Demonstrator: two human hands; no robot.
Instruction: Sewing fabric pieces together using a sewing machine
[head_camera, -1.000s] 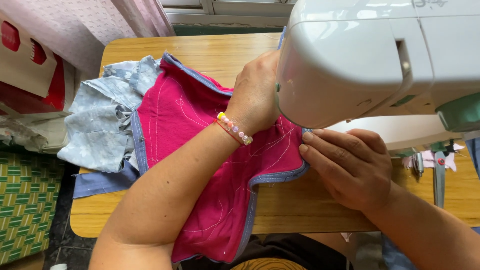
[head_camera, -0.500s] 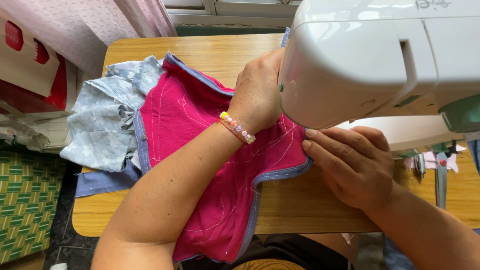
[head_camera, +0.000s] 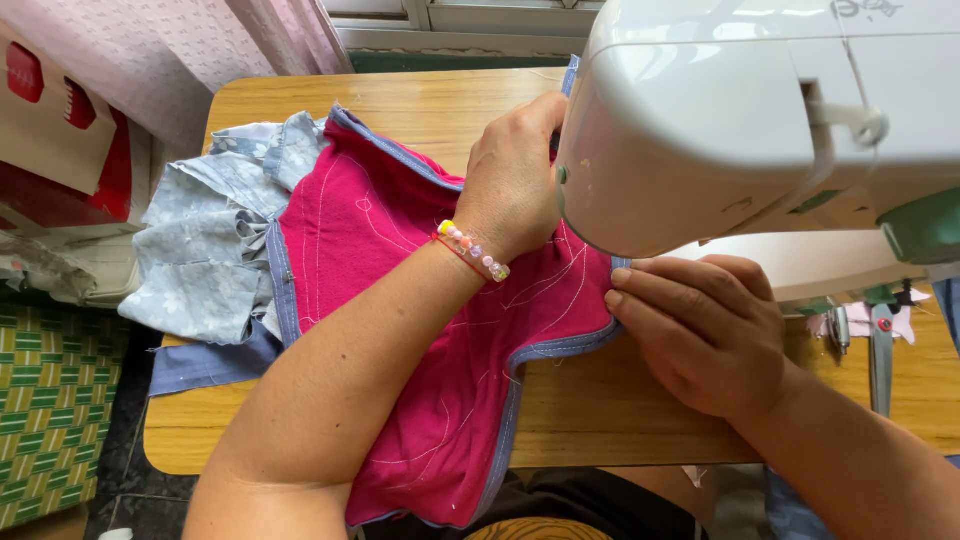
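The pink fabric (head_camera: 400, 330) lay on the tabletop (head_camera: 600, 410), barely shifted from a second before. The left hand (head_camera: 515, 175) stayed pressed open on it beside the sewing machine (head_camera: 760, 120). The right hand (head_camera: 700, 335) lay flat, fingertips pinning the blue-trimmed edge.

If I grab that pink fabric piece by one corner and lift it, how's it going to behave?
Probably floppy: the pink fabric already drapes over the edge of the wooden table and bunches by the pale blue cloth. Likely light, as both hands, left hand and right hand, merely press it flat. The attached blue cloth may drag along.
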